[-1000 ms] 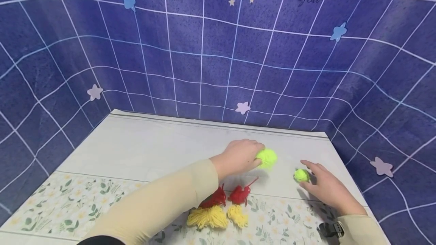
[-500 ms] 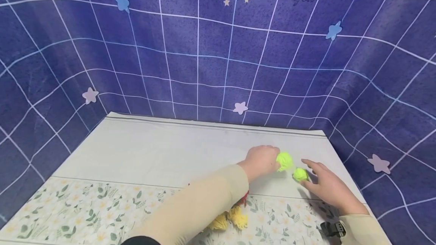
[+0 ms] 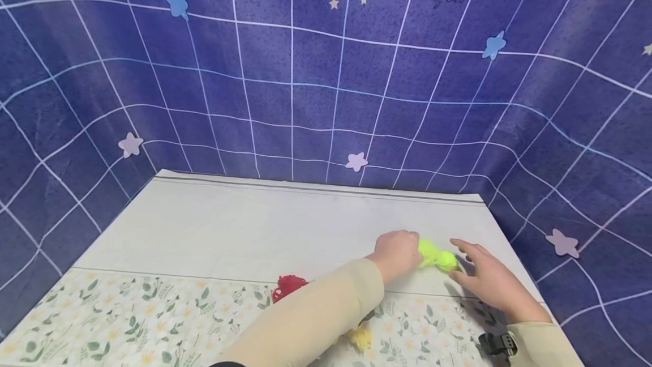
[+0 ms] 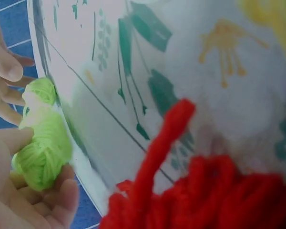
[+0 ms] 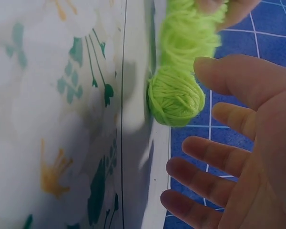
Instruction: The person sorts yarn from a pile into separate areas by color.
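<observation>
My left hand (image 3: pixel 397 255) grips a larger neon-green ball of yarn (image 3: pixel 427 252) at the right of the table. Its front end meets a smaller neon-green ball of yarn (image 5: pixel 176 98), which rests on the white strip of cloth. Beside that small ball, my right hand (image 3: pixel 486 279) is held with fingers spread and loosely bent, holding nothing. In the left wrist view, thumb and fingers wrap the larger ball (image 4: pixel 46 152). Whether the right thumb touches the green yarn in the right wrist view, I cannot tell.
Red yarn (image 3: pixel 288 286) and yellow yarn (image 3: pixel 360 337) lie on the flowered cloth (image 3: pixel 153 321), partly hidden by my left sleeve (image 3: pixel 316 310). A blue gridded curtain (image 3: pixel 316 101) with stars encloses the table's back and sides. A dark watch-like band (image 3: pixel 496 344) is at my right wrist.
My left hand has moved right with the larger green ball until it meets the smaller one. My left sleeve now covers more of the red and yellow yarn. The right hand has hardly moved.
</observation>
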Motion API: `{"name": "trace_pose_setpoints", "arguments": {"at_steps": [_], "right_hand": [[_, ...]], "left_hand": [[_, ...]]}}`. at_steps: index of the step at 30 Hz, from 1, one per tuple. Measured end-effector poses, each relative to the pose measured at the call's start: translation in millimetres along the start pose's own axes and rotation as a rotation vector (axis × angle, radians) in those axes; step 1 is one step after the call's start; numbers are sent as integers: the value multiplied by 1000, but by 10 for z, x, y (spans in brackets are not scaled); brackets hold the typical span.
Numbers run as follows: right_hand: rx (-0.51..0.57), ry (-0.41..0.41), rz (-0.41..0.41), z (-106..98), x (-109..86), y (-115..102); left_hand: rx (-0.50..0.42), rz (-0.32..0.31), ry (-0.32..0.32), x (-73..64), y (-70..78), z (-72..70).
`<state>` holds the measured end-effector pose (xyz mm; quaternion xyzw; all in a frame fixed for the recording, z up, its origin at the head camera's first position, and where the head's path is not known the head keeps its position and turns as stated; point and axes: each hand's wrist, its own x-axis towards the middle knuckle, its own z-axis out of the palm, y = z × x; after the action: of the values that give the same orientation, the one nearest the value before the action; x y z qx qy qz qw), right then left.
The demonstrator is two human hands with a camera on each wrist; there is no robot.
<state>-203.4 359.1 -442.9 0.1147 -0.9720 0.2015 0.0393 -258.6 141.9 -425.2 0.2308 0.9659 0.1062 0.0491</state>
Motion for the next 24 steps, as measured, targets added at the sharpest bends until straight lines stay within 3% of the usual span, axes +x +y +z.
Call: {"name": "trace_pose_setpoints", "arguments": {"at_steps": [6, 13, 18, 24], "right_hand": [[5, 7, -9, 1, -7, -23], [-9, 29, -33, -12, -4, -113], [-9, 59, -90, -9, 11, -246], [3, 104, -181, 39, 53, -468]], "left_hand": [[-92, 96, -106, -123, -89, 15], [4, 187, -112, -237, -216, -148], [5, 192, -117, -320, -336, -305], [7, 210, -75, -456, -513, -465]]}}
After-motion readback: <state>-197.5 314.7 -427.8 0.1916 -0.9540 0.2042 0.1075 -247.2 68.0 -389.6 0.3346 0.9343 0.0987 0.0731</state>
